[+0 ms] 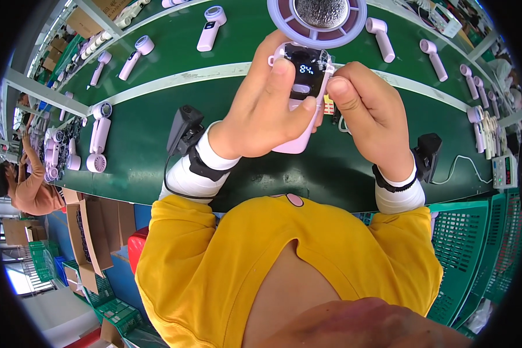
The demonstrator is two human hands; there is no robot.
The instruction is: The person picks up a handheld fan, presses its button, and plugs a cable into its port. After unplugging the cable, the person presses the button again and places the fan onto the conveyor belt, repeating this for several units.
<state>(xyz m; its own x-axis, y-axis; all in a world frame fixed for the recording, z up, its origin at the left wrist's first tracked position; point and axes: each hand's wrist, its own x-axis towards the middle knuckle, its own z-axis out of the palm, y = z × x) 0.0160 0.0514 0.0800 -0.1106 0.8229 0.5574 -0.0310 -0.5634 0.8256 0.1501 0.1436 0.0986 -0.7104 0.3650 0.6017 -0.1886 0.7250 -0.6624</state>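
A pale purple handheld fan [296, 129] with a round grille head and a lit black display is held up in front of me. My left hand [261, 110] is wrapped round its body, the thumb and fingertips beside the display. At the fan's right edge, my right hand [372, 113] is closed in a pinch, thumb against forefinger; what lies between them is hidden. A clear, shiny bit, perhaps film, shows at the display's upper right corner [323, 59]. Behind the fan, between the hands, a small yellow and red piece [329, 105] is partly covered.
Several similar fans lie on the green bench, including one at far left [144, 47] and one at far right [380, 40]. A small meter [504, 172] with a white cable stands at right. Green crates [459, 232] and open cardboard boxes [93, 232] flank me. Another person [33, 187] works at left.
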